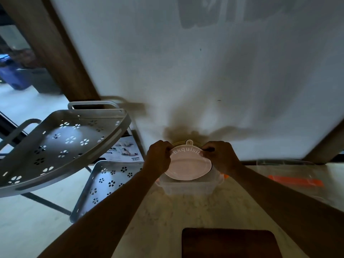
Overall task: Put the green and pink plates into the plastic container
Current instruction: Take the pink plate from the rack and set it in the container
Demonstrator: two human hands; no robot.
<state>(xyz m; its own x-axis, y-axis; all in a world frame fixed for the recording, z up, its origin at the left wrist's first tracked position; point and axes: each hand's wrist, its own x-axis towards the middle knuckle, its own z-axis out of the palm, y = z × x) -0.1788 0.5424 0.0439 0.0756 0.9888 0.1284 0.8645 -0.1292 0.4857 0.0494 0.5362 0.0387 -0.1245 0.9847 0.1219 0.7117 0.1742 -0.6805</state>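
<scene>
A pink plate (187, 167) with the word "Exquisit" on its rim is held tilted over a clear plastic container (188, 189) on the marble counter. My left hand (158, 158) grips the plate's left rim. My right hand (221, 157) grips its right rim. Behind the pink plate the edge of another plate (189, 142) with a small tab shows, yellowish green in this dim light. The container's inside is mostly hidden by the plate.
A grey perforated two-tier rack (61, 144) stands to the left, with a printed box (124, 151) behind it. An orange lid or strip (296, 181) lies on the counter at the right. A dark board (230, 243) sits at the near edge. A white wall rises behind.
</scene>
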